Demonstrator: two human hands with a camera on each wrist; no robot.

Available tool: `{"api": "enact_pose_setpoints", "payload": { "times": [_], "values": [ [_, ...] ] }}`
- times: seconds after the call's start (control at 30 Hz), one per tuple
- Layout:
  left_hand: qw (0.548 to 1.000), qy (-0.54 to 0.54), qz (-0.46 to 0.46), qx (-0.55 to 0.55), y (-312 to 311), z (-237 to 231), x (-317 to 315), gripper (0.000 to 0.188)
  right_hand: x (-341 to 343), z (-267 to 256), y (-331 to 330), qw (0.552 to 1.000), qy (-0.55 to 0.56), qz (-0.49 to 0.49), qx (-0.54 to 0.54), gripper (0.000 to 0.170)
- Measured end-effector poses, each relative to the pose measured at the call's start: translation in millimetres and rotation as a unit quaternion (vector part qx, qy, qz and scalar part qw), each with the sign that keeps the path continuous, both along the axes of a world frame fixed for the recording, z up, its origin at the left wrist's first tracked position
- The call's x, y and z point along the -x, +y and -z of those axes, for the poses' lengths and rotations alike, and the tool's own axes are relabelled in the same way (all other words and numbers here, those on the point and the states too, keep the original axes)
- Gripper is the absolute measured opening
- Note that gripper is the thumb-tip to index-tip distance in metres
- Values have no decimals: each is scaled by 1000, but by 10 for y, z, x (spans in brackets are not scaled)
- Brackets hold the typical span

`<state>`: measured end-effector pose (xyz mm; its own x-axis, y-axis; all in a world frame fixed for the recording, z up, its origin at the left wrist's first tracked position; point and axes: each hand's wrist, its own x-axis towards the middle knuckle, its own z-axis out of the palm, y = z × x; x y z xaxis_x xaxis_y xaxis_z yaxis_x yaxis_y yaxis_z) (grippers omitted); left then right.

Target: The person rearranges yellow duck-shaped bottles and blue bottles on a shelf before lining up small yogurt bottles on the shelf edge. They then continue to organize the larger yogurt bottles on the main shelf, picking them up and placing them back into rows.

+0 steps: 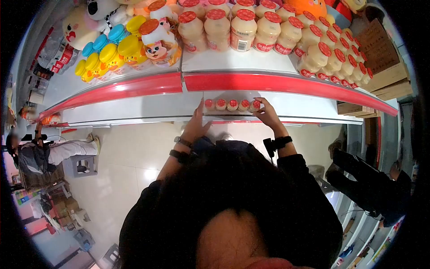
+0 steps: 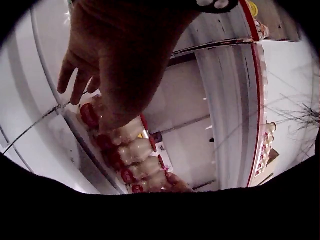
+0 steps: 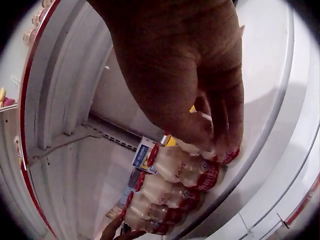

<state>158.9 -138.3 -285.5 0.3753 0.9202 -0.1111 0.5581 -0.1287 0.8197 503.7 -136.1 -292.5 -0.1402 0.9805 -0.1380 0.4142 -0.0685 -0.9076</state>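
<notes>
A row of several small yogurt drink bottles (image 1: 232, 105) with red caps stands on the lower shelf (image 1: 156, 104). At the row's left end is my left hand (image 1: 195, 123), its fingers straight and pointing along the side of the end bottle. The left wrist view shows that left hand (image 2: 125, 65) spread beside the bottles (image 2: 137, 150). My right hand (image 1: 269, 115) pinches the bottle at the right end, thumb in front and fingers behind. In the right wrist view the right hand (image 3: 185, 70) partly hides that bottle, and the other bottles (image 3: 170, 165) stand side by side.
Above, a red-edged shelf (image 1: 268, 83) juts over the row. It bears large yogurt drink bottles (image 1: 244, 30), yellow and blue capped bottles (image 1: 109, 54) and plush toys (image 1: 78, 29). Cardboard boxes (image 1: 380, 54) stand at right. One person (image 1: 33, 152) is at left, another (image 1: 367, 186) at right.
</notes>
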Motion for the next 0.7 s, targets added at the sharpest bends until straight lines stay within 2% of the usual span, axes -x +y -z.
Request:
{"api": "enact_pose_setpoints", "payload": {
  "times": [0.07, 0.17, 0.27, 0.37, 0.43, 0.47, 0.57, 0.63, 0.7],
  "values": [
    [1000, 5, 1, 0, -4, 26, -6, 98, 23, -119, -16, 999, -4, 12, 42, 68],
    [1000, 8, -1, -2, -16, 144, 3, 98, -42, 136, -33, 992, -40, -8, -123, 73],
    [1000, 8, -2, 12, -22, 149, 11, 98, -66, 125, -67, 1000, -12, 24, 5, 75],
    [1000, 6, -1, -4, -49, 117, 21, 98, -53, 177, -78, 999, -5, 30, 19, 75],
    [999, 21, 1, -51, -60, 144, 35, 99, -37, 269, -76, 998, -22, 17, -49, 73],
    [999, 22, -4, -26, -69, 154, 49, 100, -30, 312, -78, 996, -30, 11, -83, 72],
    [999, 13, -15, 41, -58, 26, 67, 103, 140, -67, -73, 993, 6, 75, 91, 69],
    [997, -7, -19, 81, -75, -51, 83, 101, 127, 79, -39, 993, -13, 75, 87, 65],
    [999, 4, -12, 40, -92, -6, 124, 99, 88, 315, 5, 996, -36, 66, 47, 62]
  ]
}}
